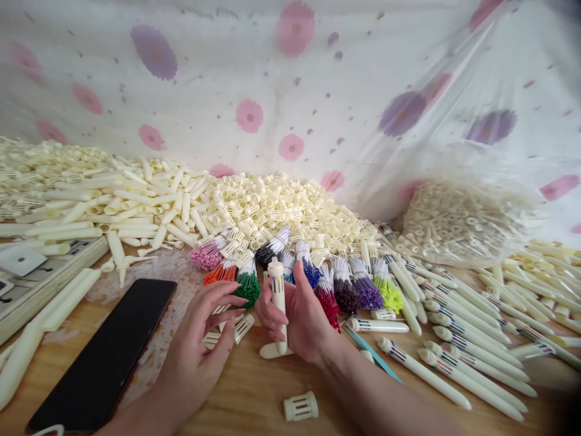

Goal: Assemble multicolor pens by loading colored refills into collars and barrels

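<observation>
My right hand is wrapped around a cream multi-colour pen held upright, its tip resting on a small cream stand on the wooden table. My left hand hovers just left of it, fingers spread and loosely curled, holding nothing that I can see, above a slotted cream part. Behind both hands lie bundles of coloured refills: pink, orange, green, black, blue, red, purple, lime.
A black phone lies at the left. Piles of cream pen barrels and slotted caps fill the back. Several finished pens lie in rows at the right, beside a plastic bag of parts. One loose slotted cap sits near me.
</observation>
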A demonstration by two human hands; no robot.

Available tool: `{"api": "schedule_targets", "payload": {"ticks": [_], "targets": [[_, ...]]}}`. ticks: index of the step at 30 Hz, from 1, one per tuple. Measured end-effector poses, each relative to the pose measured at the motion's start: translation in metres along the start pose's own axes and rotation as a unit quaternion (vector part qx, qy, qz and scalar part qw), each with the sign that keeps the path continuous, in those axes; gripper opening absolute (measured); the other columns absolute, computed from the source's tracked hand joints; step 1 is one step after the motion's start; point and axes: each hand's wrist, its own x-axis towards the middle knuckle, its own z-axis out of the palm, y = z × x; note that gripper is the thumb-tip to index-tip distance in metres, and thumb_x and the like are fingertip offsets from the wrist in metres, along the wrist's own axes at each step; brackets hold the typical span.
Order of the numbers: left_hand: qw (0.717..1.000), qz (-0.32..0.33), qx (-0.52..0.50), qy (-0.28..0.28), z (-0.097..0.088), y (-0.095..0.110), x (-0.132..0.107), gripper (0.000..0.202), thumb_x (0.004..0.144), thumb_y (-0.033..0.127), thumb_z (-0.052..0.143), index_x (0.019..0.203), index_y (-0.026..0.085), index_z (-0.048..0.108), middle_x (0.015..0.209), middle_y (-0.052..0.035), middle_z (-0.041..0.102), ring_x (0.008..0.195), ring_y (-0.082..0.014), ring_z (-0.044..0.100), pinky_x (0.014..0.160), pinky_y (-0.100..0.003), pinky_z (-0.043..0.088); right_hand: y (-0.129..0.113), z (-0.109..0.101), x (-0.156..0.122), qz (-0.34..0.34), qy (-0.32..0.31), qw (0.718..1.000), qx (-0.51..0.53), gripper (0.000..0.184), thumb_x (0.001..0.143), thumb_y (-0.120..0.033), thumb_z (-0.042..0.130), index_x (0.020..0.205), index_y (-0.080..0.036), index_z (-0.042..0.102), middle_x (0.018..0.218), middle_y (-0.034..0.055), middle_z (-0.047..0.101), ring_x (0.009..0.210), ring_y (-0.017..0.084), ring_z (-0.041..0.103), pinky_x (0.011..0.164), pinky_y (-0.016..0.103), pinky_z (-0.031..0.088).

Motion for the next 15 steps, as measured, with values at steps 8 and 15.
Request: {"api": "schedule_targets", "payload": {"ticks": [8,15], "targets": [[1.000,-0.026,-0.014,-0.009,0.0017,-0.0019,-0.0015,0.031,0.089,0.017,0.045,0.116,0.031,0.050,0.114,-0.0052,0.055,0.099,-0.0188,0.064,0.075,-0.029,0.061,0.0004,0.0034,-0.0025,-0.009,0.030,0.999,0.008,0.034,0.084,-0.049,0.057,0.080,-0.016,0.058,0.050,-0.0071,0.039,0.042,0.005,0.026,0.034,0.013,0.021],[1.000,-0.021,-0.010,0.002,0.0011,-0.0031,-0.0014,0.031,0.087,0.016,0.047,0.115,0.030,0.051,0.113,-0.0045,0.055,0.098,-0.0183,0.063,0.080,-0.031,0.060,-0.0010,-0.0047,0.0003,0.034,-0.055,0.997,0.031,0.072,0.074,-0.082,0.028,0.056,-0.017,0.051,0.044,-0.0043,0.035,0.046,0.009,0.034,0.042,0.020,0.028]]}}
